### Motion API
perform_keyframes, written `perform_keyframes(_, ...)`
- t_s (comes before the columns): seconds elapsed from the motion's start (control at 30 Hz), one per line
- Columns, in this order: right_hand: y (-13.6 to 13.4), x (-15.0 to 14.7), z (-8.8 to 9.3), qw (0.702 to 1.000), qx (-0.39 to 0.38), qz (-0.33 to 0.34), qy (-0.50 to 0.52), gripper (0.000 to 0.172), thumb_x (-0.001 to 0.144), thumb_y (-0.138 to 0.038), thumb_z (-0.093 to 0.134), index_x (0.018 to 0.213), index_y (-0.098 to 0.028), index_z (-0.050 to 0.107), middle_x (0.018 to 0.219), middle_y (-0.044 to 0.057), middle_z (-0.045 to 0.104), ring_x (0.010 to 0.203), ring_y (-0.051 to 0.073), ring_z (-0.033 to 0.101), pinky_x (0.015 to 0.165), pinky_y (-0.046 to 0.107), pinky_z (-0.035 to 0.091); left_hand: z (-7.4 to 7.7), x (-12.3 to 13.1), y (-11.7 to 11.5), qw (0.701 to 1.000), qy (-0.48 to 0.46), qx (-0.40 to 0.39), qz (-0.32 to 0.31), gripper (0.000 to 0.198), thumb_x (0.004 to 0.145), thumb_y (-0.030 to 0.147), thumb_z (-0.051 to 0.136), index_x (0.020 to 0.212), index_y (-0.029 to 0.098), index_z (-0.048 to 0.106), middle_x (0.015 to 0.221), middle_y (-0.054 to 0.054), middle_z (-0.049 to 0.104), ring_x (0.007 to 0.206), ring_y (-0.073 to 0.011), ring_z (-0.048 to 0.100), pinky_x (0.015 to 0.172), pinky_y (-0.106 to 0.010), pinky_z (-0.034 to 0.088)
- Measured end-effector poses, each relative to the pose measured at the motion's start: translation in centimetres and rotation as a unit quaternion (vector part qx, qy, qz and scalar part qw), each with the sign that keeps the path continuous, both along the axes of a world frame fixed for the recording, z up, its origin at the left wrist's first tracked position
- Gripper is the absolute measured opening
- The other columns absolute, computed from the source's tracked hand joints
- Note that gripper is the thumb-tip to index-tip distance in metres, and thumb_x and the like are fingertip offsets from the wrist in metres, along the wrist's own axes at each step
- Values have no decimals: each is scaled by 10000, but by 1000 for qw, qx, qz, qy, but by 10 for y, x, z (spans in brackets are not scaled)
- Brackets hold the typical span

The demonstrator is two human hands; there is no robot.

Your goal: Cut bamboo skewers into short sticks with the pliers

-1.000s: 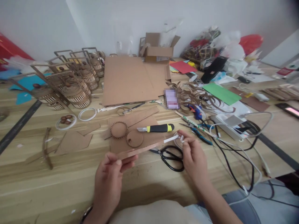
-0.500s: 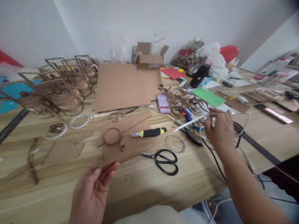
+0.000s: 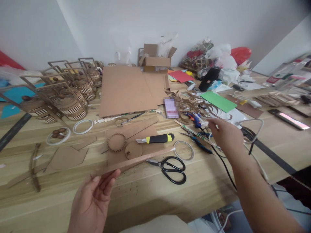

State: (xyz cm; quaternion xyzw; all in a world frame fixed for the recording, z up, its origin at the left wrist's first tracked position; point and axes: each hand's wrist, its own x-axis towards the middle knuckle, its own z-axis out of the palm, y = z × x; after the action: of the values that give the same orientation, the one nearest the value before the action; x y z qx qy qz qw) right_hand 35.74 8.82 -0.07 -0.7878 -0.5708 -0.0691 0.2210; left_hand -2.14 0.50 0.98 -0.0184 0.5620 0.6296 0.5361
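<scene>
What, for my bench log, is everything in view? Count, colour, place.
Strip: 1, brown, front centre
Utility knife: 1, black and yellow, centre
Scissors: 1, black, front centre
Pliers: at least 1, dark blue, right
Glue gun: 1, blue, beyond pliers
Baskets: several, brown, rear left
Plain rings: 3, white, left and centre
Beads: several, brown, in leftmost ring
Woven ring: 1, brown, left of knife
Cardboard: several, brown, rear and front
Box: 1, brown, behind cardboard
Curled strips: many, brown, centre right
Paper sheets: several, red, green, blue, rear
Lit device: 1, black, far right
Bags: several, white, red, rear right
Cables: several, black, white, right
Others: too blurred to count
Left hand: 1, bare, holding strip
Right hand: 1, bare, right
</scene>
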Motion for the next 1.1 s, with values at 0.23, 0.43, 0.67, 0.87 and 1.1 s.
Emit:
perform_keyframes(0.23, -37, -80, -20, 864, -84, 330, 371, 446, 782, -369, 713, 1211, -255, 673, 956, 44, 741, 781, 215, 670, 731, 337, 531, 10, 0, 0, 999, -15, -22, 21, 163, 613, 4, 536, 637, 150, 607, 628, -17, 749, 559, -178, 738, 454, -142, 577)
perform_keyframes(0.43, -47, -108, -23, 847, -103, 365, 373, 145, 846, -325, 658, 928, -259, 758, 797, 26, 741, 693, 191, 670, 644, 296, 521, 16, -2, 1, 999, -18, -31, 34, 221, 632, -5, 497, 709, 147, 636, 610, -6, 741, 515, -156, 721, 436, -135, 562)
perform_keyframes(0.67, -55, -116, -21, 851, -90, 385, 347, 167, 818, -335, 711, 966, -267, 747, 849, 32, 758, 787, 209, 694, 699, 301, 524, 14, -6, 1, 999, -14, -15, 45, 215, 645, 22, 501, 735, 166, 634, 603, 8, 727, 525, -142, 719, 445, -123, 555)
perform_keyframes(0.87, -62, -129, -18, 862, -63, 368, 343, 127, 846, -330, 668, 918, -256, 741, 842, 34, 763, 757, 203, 699, 699, 303, 529, 1, -15, -9, 998, -28, 45, -21, 153, 634, 182, 608, 780, 177, 656, 774, -55, 773, 578, -167, 717, 480, -191, 583)
perform_keyframes(1.1, -71, -163, -7, 853, -69, 366, 365, 133, 850, -321, 658, 933, -269, 749, 829, 36, 749, 749, 202, 688, 639, 292, 524, -28, 9, -11, 920, 90, 130, -359, 305, 626, 258, 813, 886, 155, 691, 748, -53, 741, 629, -153, 667, 600, -235, 549)
